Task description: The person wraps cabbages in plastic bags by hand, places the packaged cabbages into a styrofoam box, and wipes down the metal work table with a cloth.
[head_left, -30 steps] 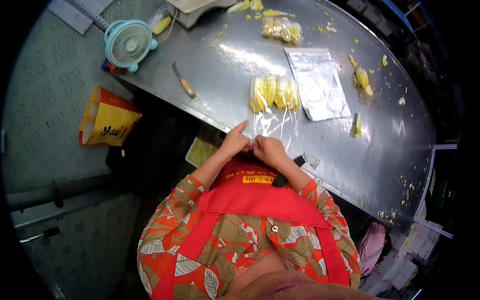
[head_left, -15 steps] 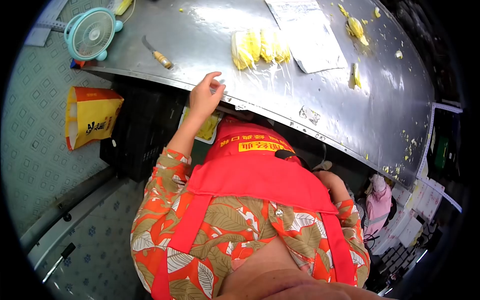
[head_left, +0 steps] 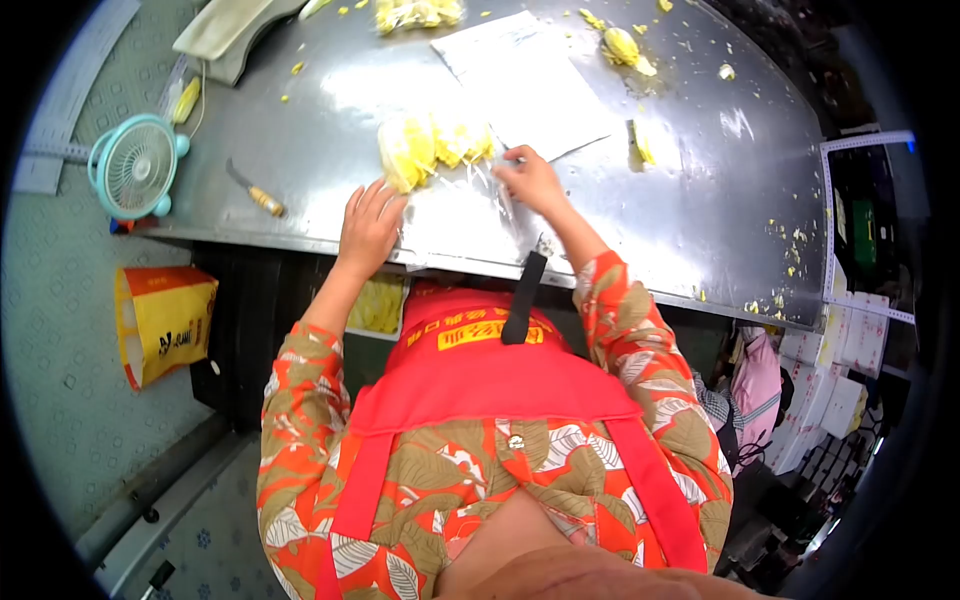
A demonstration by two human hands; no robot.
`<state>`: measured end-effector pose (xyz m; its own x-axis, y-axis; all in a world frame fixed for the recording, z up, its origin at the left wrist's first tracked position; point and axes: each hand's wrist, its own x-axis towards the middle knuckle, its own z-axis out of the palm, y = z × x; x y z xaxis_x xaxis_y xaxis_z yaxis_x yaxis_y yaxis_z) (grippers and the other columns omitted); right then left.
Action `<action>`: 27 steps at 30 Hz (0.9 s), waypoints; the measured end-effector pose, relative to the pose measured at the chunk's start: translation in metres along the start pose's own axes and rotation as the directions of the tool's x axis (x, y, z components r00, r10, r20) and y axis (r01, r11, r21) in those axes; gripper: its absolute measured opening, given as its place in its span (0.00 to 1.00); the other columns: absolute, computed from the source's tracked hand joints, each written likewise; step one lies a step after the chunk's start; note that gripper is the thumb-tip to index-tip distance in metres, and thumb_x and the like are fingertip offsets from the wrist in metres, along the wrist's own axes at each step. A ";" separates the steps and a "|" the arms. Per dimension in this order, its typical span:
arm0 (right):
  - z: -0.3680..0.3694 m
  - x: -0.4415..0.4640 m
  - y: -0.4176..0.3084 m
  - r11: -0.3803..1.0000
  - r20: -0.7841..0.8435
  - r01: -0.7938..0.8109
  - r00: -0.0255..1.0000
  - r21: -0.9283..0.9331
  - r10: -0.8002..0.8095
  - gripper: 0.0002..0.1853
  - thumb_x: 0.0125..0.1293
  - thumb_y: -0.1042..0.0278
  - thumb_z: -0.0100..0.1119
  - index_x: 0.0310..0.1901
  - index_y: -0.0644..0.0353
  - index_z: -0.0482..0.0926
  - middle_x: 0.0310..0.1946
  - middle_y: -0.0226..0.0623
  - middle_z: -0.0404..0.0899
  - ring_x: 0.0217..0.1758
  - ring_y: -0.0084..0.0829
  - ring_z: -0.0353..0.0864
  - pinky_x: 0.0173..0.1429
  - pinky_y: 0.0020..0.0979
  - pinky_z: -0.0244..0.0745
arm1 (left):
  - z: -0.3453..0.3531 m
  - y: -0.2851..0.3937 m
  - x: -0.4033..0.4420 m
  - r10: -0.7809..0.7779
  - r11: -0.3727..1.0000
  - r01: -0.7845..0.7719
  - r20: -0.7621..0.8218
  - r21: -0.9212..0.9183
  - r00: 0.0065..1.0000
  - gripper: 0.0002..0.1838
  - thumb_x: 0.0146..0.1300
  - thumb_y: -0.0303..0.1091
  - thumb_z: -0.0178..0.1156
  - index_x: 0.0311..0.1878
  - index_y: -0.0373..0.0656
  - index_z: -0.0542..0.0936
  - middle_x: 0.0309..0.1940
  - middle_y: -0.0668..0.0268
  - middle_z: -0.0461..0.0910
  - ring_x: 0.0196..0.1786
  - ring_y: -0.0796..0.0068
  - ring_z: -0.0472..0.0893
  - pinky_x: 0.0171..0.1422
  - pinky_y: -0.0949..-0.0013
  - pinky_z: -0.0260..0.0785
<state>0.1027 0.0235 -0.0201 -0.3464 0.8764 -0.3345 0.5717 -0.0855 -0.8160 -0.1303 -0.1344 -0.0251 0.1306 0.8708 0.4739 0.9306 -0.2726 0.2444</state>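
Note:
A clear plastic bag of yellow leafy vegetables lies on the metal table in front of me. My left hand rests at the bag's lower left side, fingers spread, with nothing gripped. On the right side of the bag, my right hand has its thumb and fingers pinched on the clear plastic edge. Just beyond that hand lies a flat silvery-white packet. A strip of black material stands up between my forearms, over the red apron.
A turquoise fan stands at the table's left corner, with a wooden-handled curved knife to its right. Another bagged bundle lies at the far edge. Vegetable scraps dot the right side. A yellow-red bag is at lower left.
My right hand has come up from beside the apron to the bag's right edge. My left hand has moved to the bag's left side. The black strip now shows upright.

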 end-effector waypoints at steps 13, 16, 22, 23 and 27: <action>-0.028 -0.013 0.025 0.578 0.065 0.693 0.663 -0.430 -0.746 0.23 0.48 0.76 0.61 0.50 0.52 0.75 0.47 0.35 0.74 0.52 0.38 0.72 0.52 0.33 0.69 | -0.003 -0.003 -0.004 -0.038 0.992 0.026 0.089 0.126 0.995 0.18 0.53 0.32 0.59 0.49 0.48 0.77 0.49 0.65 0.75 0.59 0.64 0.69 0.64 0.55 0.54; -0.030 -0.008 0.015 0.482 0.163 0.774 0.583 -0.410 -0.796 0.15 0.46 0.75 0.63 0.39 0.54 0.77 0.47 0.36 0.74 0.54 0.41 0.70 0.55 0.37 0.67 | -0.001 -0.001 -0.002 -0.053 0.993 0.042 0.096 0.109 0.994 0.16 0.53 0.33 0.59 0.47 0.47 0.77 0.50 0.66 0.76 0.61 0.65 0.68 0.65 0.55 0.53; -0.040 -0.004 0.010 0.475 0.206 0.821 0.548 -0.318 -0.811 0.08 0.46 0.76 0.62 0.31 0.56 0.77 0.46 0.37 0.75 0.52 0.41 0.71 0.55 0.36 0.67 | 0.002 -0.003 -0.007 -0.104 0.994 0.100 0.103 0.044 0.989 0.10 0.54 0.33 0.59 0.41 0.46 0.77 0.51 0.66 0.76 0.62 0.64 0.67 0.67 0.53 0.50; -0.040 -0.002 0.013 0.552 0.184 0.792 0.602 -0.260 -0.777 0.08 0.46 0.76 0.61 0.31 0.56 0.77 0.45 0.37 0.75 0.52 0.40 0.71 0.55 0.36 0.67 | 0.003 -0.005 -0.009 -0.137 0.990 0.139 0.081 -0.026 0.987 0.10 0.55 0.33 0.58 0.41 0.45 0.77 0.50 0.65 0.77 0.61 0.63 0.68 0.67 0.53 0.51; -0.034 0.003 0.014 0.790 0.096 0.612 0.789 -0.039 -0.607 0.09 0.47 0.77 0.60 0.32 0.57 0.78 0.45 0.37 0.75 0.52 0.40 0.72 0.56 0.36 0.66 | 0.002 -0.006 -0.007 -0.361 0.862 0.353 0.050 -0.364 0.931 0.09 0.58 0.33 0.56 0.41 0.42 0.77 0.45 0.62 0.79 0.58 0.58 0.71 0.65 0.54 0.54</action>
<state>0.1350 0.0411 -0.0161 -0.6918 0.6978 0.1856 0.2689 0.4874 -0.8307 -0.1364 -0.1378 -0.0315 -0.1968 0.9299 0.3108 0.7233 -0.0763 0.6863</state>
